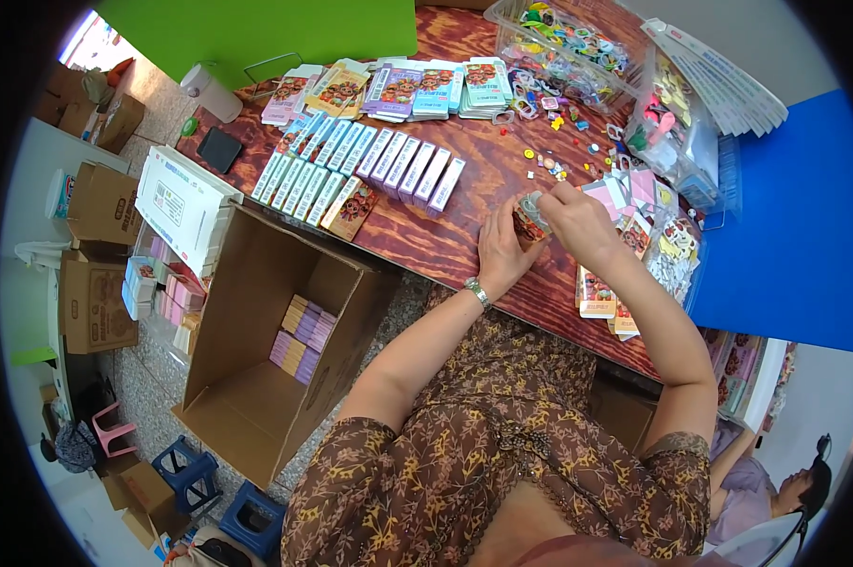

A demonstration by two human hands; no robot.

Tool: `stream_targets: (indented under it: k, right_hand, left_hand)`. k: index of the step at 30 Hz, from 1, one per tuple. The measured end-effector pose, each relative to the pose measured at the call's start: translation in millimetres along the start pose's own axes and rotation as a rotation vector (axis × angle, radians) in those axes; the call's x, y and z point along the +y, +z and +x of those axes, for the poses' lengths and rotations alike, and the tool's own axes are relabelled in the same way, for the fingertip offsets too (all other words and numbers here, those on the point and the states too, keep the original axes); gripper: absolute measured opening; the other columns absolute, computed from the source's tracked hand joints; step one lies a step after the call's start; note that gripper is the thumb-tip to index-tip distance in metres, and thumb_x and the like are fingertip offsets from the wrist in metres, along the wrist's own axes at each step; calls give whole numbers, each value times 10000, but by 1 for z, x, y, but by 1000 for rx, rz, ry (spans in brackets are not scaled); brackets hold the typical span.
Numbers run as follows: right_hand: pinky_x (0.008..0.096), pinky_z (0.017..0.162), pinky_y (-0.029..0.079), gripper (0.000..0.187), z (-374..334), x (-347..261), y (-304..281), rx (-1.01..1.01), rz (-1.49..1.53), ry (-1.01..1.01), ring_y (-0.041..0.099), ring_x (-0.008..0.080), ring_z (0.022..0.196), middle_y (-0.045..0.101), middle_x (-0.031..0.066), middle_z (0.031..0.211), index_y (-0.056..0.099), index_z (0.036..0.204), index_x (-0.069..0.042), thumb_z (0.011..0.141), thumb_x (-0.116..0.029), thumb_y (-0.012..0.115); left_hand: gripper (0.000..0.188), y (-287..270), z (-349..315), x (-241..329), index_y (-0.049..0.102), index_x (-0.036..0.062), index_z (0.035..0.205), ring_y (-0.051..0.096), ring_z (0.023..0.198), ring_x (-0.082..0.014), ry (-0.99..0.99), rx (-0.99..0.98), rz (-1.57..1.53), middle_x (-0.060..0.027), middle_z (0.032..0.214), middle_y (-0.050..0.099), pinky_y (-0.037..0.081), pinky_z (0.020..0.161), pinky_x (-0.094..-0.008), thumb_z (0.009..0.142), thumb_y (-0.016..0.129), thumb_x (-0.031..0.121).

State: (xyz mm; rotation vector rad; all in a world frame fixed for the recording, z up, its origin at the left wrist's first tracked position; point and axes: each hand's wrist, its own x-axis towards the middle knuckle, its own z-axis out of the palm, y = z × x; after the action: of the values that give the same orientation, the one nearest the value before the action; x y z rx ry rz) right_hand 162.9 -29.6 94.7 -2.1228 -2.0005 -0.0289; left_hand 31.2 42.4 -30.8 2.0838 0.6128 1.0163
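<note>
The person's left forearm slants up from the near side, and the left hand [504,249] curls around a small box [532,227], thumb on the right side, gripping it just over the tabletop, inside the table's near edge. The right arm bends sharply at the elbow and comes in from the right; the right hand [577,222] arches over the box, fingers bunched at its top. I can't tell whether they pinch anything.

To the left, bare wood on the table [464,248] separates the left hand from the rows of packed boxes [351,175]. Room is tighter on the right, where orange cartons [596,295] and a heap of trinkets [674,241] crowd the right forearm. Loose small toys [549,163] lie beyond the hands. An open cardboard box [232,416] stands below the near edge, to the left.
</note>
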Motion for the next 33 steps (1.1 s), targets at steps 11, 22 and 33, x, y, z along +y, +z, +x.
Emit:
stream_targets:
  k: [11, 22, 33]
  right_hand:
    - [393, 703, 579, 331, -42, 7, -33, 225, 53, 68, 691, 288, 835, 685, 83, 988, 665, 1187, -159, 861, -167, 724]
    - [415, 732, 557, 213, -244, 181, -7, 227, 6, 980, 714, 302, 815, 733, 138, 965, 725, 1069, -95, 891, -212, 719]
    - [444, 862, 528, 331, -185, 189, 26, 195, -241, 1064, 646, 345, 1056, 660, 112, 1172, 702, 1180, -180, 892, -340, 731]
  left_hand:
    - [790, -5, 0, -10, 465, -5, 1363, 582, 1103, -360, 20, -57, -37, -197, 1228, 576, 481, 939, -433, 726, 878, 215]
    - [835, 8, -6, -10, 384, -27, 1447, 577, 1168, -309, -20, -119, -51, -199, 1310, 555, 477, 981, -398, 797, 861, 190]
    - [836, 5, -12, -20, 396, -27, 1425, 581, 1128, -353, -70, -121, -110, -210, 1273, 553, 482, 942, -432, 791, 868, 242]
